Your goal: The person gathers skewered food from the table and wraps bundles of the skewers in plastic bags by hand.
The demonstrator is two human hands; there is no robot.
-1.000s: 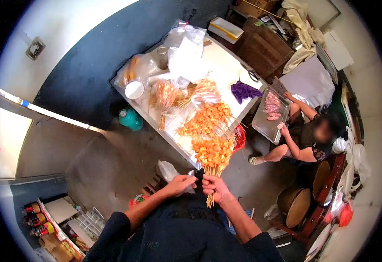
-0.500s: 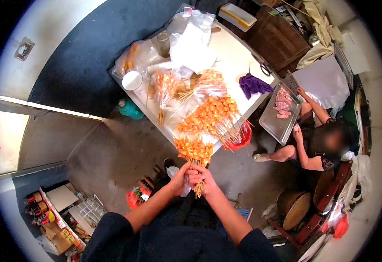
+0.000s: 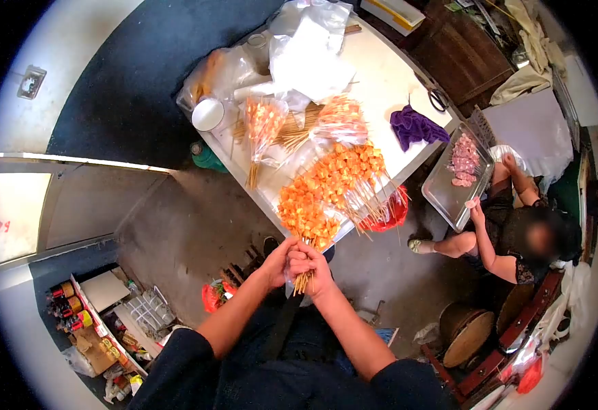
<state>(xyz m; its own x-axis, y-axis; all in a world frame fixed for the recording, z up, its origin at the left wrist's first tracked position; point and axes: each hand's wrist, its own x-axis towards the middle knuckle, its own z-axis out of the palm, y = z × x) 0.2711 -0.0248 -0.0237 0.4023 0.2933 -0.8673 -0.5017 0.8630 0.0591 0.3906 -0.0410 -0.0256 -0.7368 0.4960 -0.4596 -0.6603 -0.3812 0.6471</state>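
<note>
Food-prep room: bundled skewers on a table, meat in a tray.

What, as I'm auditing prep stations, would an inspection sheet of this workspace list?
Surface: white table, partly covered.
Job's things: orange skewer bundle in hand; more orange skewers on the table, some overhanging its edge.
Clutter: plastic bags, white cup, purple cloth, scissors.
Grip: right hand closed around the bundle's sticks; left hand against it, exact hold hidden.
Cables: nothing seen on the table.
Surroundings: another person seated at right with a metal tray of pink pieces.
</note>
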